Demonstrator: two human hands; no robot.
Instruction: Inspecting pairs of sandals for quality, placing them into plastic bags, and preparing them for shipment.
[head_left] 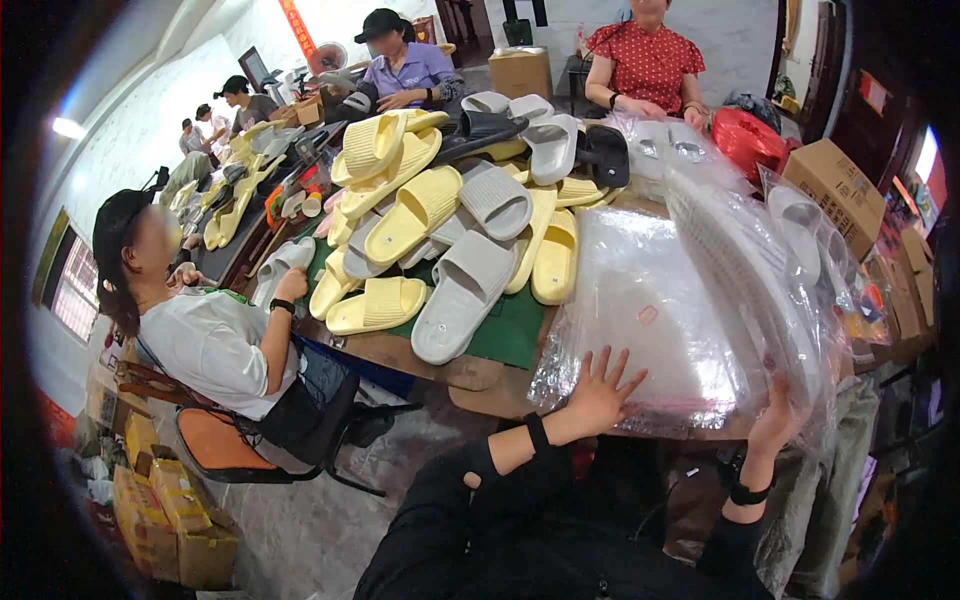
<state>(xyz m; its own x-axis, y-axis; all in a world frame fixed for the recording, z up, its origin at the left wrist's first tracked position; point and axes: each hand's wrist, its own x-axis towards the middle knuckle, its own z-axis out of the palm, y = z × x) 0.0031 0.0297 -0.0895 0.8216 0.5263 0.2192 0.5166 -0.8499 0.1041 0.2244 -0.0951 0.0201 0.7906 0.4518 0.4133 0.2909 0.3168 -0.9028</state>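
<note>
A flat stack of clear plastic bags lies at the near right of the table. My left hand rests at its near edge with the fingers spread, holding nothing. At the right, my right hand is closed on the near edge of a lifted bundle of clear plastic bags, which curves up and over to the side. The plastic partly hides my right fingers. Left of the bags is a heap of ribbed slide slippers: yellow ones, grey ones and black ones.
Beyond the heap sit a person in purple and a person in red, near a roll of red plastic. To the left, a seated person in white holds a light slipper. Cardboard boxes stand at right.
</note>
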